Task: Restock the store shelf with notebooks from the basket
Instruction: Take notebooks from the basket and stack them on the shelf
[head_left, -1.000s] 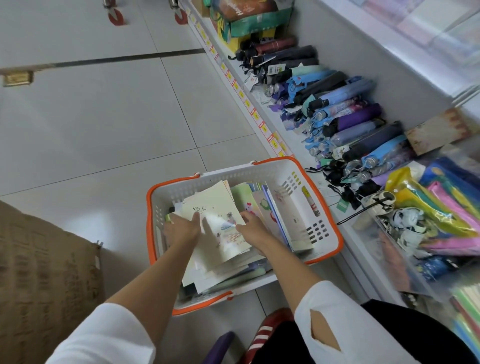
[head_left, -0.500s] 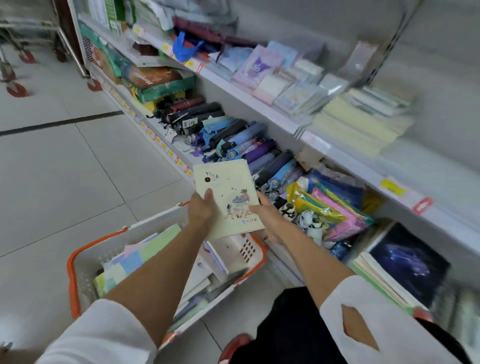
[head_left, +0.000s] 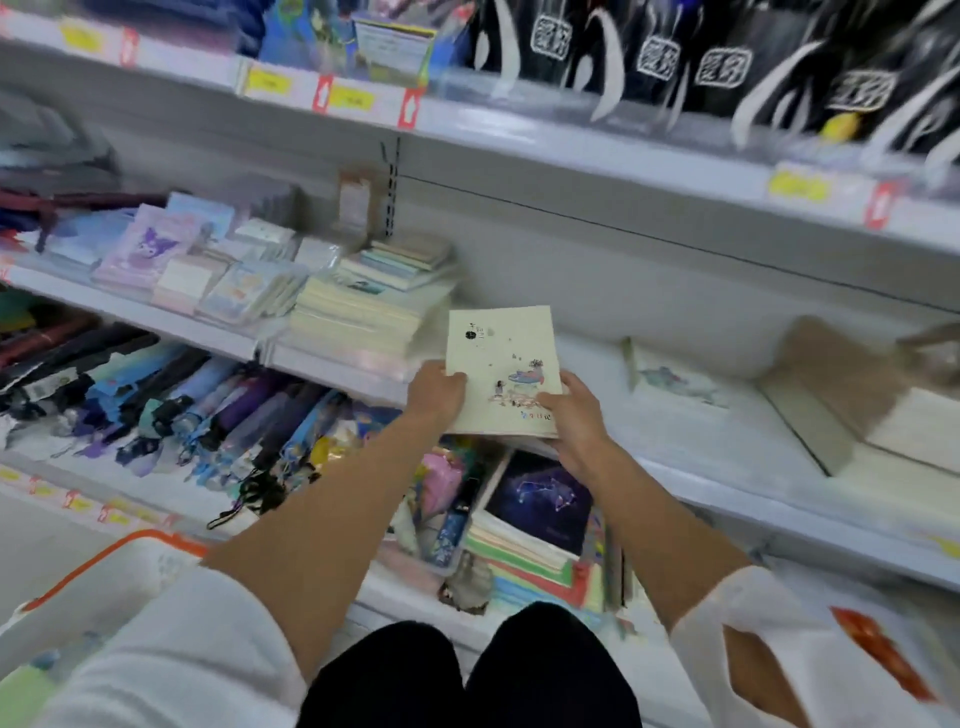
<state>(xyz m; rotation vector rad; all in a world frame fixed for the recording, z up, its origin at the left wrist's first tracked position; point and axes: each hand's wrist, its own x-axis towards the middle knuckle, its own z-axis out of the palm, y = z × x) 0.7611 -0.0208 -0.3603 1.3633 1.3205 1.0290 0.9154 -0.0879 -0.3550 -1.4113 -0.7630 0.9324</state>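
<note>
As a person is working low at a stationery display, the left hand (head_left: 435, 397) is pinching the lower left edge of a pale illustrated notebook (head_left: 501, 364), thumb on the cover. The right hand (head_left: 571, 415) is clamping the lower right corner in the same way, and the fingers of both are tucking out of sight beneath.

The notebook is hanging in the air, cover up, over the front lip of the middle shelf (head_left: 701, 452). It is sitting between a tall stack of cream notebooks (head_left: 363, 312) on its left and a single flat notebook (head_left: 675, 384) lying well apart on its right. Blur is softening its lower edge, so it is hard to say whether the hands are carrying one notebook or a thin sheaf.

It is looking light and thin, with a soft card cover likely to sag or curl if lifted by one corner, so a hold at two opposite edges is suiting it. The smooth cover may be sliding easily over others, and the corners could be creasing against the shelf lip.

Below, folded umbrellas (head_left: 208, 400) are lying in rows, a dark star-patterned book (head_left: 540, 499) is topping a pile, and the orange-rimmed basket (head_left: 119, 561) is showing at the lower left.
</note>
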